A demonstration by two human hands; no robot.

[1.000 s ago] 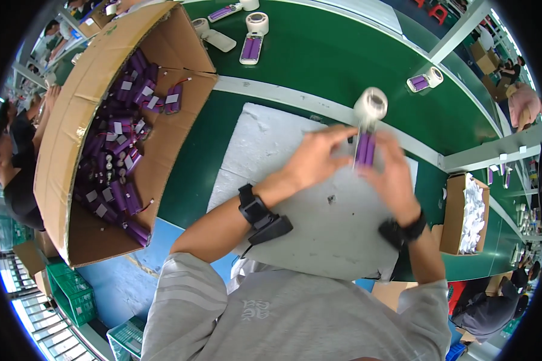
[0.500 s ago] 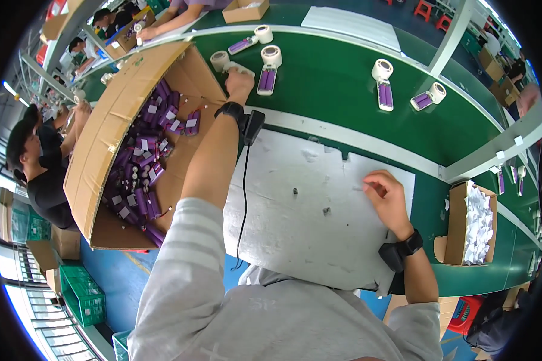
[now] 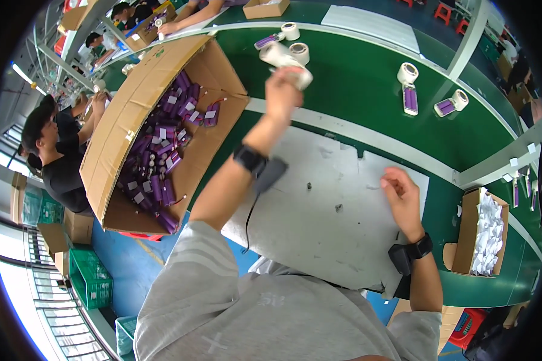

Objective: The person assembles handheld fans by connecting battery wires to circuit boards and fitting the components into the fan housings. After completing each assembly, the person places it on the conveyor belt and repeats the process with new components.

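Note:
My left hand [image 3: 285, 95] is closed on a white handheld fan body [image 3: 277, 54], smeared by motion, lifted over the green work surface. Just behind it are a white fan with a round head [image 3: 299, 53], partly hidden, and another fan with purple battery cells in its handle [image 3: 278, 36]. My right hand [image 3: 403, 201] is above the right part of a worn white board [image 3: 319, 222], thumb and loosely bent fingers apart, holding nothing. To the left, a tilted cardboard box [image 3: 111, 129] holds many wired purple battery packs [image 3: 162, 141].
Farther right on the green surface [image 3: 349, 84] lie two more fans [image 3: 408, 90] [image 3: 451, 103]. A small carton [image 3: 464, 240] of crumpled white pieces [image 3: 489, 234] stands at right. A pale rail [image 3: 355, 135] crosses behind the board. Co-workers [image 3: 54, 162] sit at left.
My left hand has picked the white fan body up from beside the box and carried it right. My right hand stays over the board. The whole view has shifted slightly.

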